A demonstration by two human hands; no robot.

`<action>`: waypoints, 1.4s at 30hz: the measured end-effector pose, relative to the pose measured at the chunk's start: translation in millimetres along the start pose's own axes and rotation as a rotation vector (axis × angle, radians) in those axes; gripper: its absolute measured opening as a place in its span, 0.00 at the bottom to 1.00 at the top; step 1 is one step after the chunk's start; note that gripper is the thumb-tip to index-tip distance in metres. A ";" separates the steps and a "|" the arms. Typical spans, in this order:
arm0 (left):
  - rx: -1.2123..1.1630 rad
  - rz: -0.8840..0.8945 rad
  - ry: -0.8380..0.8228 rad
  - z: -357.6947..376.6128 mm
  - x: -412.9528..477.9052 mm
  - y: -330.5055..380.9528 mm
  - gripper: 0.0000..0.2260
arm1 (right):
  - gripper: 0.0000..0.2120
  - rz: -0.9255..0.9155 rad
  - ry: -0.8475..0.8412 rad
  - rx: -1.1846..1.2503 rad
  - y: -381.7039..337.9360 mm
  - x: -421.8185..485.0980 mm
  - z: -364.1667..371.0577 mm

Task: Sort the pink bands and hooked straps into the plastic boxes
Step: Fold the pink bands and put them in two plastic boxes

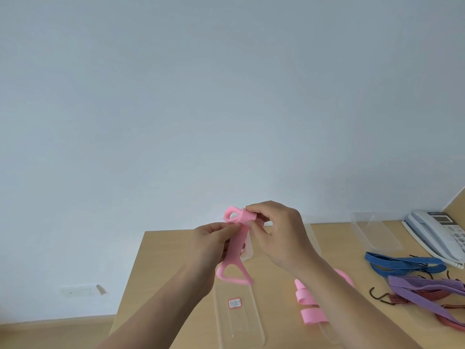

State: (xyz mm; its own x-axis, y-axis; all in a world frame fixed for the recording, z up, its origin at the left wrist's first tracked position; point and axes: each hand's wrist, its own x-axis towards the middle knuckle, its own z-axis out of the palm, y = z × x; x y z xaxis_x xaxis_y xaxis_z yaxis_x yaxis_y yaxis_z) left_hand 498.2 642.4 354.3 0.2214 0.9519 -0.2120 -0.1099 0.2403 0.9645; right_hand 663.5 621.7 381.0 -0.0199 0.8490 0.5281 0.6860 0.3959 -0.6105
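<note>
Lower centre: you are holding a pink band (237,244) in the air above the table (156,260); your left hand (214,238) is pinching its middle and your right hand (279,233) is gripping its upper loop; other pink bands (308,306) are lying loose at lower right; hooked straps (407,265) are lying unsorted at right; the labelled plastic box (239,321) is looking empty; most of the sorting appears left to do.

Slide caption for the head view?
Left hand and right hand grip a pink elastic band above a clear plastic box; striped hooked straps lie on the wooden table.
</note>
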 end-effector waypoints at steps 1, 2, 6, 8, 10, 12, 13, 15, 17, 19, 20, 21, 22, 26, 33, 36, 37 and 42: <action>-0.019 0.001 0.001 -0.2 -0.1 1.0 0.10 | 0.10 -0.014 0.002 -0.009 0.7 0.2 0.2; -0.034 0.000 -0.005 -0.4 -0.3 2.2 0.12 | 0.09 -0.029 0.007 -0.017 1.6 0.0 0.3; -0.048 0.006 -0.060 0.2 -0.4 6.4 0.15 | 0.11 -0.089 0.039 -0.060 4.7 -1.1 4.1; -0.056 0.004 -0.068 1.4 0.3 7.6 0.17 | 0.11 -0.094 0.044 -0.074 4.1 -1.6 7.6; -0.064 -0.006 -0.067 2.1 0.2 8.0 0.18 | 0.11 -0.087 0.043 -0.083 2.9 -1.6 10.1; -0.070 -0.013 -0.059 1.7 -0.1 7.9 0.18 | 0.12 -0.086 0.031 -0.095 2.2 -1.4 9.7; -0.071 -0.012 -0.055 0.7 0.5 7.2 0.18 | 0.13 -0.088 0.018 -0.096 2.0 -1.2 8.9; -0.063 -0.006 -0.056 -1.5 2.4 5.0 0.15 | 0.12 -0.062 -0.016 -0.052 1.3 -0.1 6.7; -0.043 0.005 -0.062 -4.3 5.0 2.2 0.12 | 0.08 -0.005 -0.033 0.019 1.7 1.9 4.5; -0.016 0.016 -0.068 -5.1 6.5 0.7 0.08 | 0.04 0.043 -0.057 0.012 4.2 4.7 2.2; -0.004 0.019 -0.072 -5.0 7.0 0.4 0.07 | 0.06 0.068 -0.093 -0.005 5.8 6.0 1.6; 0.003 0.024 -0.076 -4.6 7.9 0.1 0.07 | 0.08 0.095 -0.137 -0.010 8.1 6.9 1.2; 0.003 0.027 -0.075 -4.4 8.6 -0.1 0.07 | 0.11 0.129 -0.171 -0.004 10.1 7.7 1.1; -0.013 0.029 -0.023 -5.8 12.2 -1.7 0.08 | 0.14 0.360 -0.150 0.084 13.3 7.9 2.2; -0.003 0.051 -0.035 -3.7 14.0 -2.5 0.07 | 0.11 0.508 -0.055 0.352 15.7 5.8 7.1; 0.004 0.046 -0.035 -3.3 14.3 -4.4 0.07 | 0.12 0.565 -0.037 0.505 16.1 5.8 5.9; 0.009 0.041 -0.037 -4.0 15.0 -5.9 0.07 | 0.12 0.571 -0.048 0.527 16.9 6.1 4.7; 0.035 0.037 -0.052 -7.3 17.7 -9.4 0.08 | 0.10 0.555 -0.136 0.473 20.9 8.8 -2.9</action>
State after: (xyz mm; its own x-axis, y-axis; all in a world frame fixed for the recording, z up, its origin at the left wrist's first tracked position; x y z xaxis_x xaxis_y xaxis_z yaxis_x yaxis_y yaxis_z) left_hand 496.0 658.4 340.4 0.2678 0.9486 -0.1687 -0.0855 0.1978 0.9765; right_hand 679.8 636.4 374.5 0.1275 0.9918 0.0086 0.2352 -0.0219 -0.9717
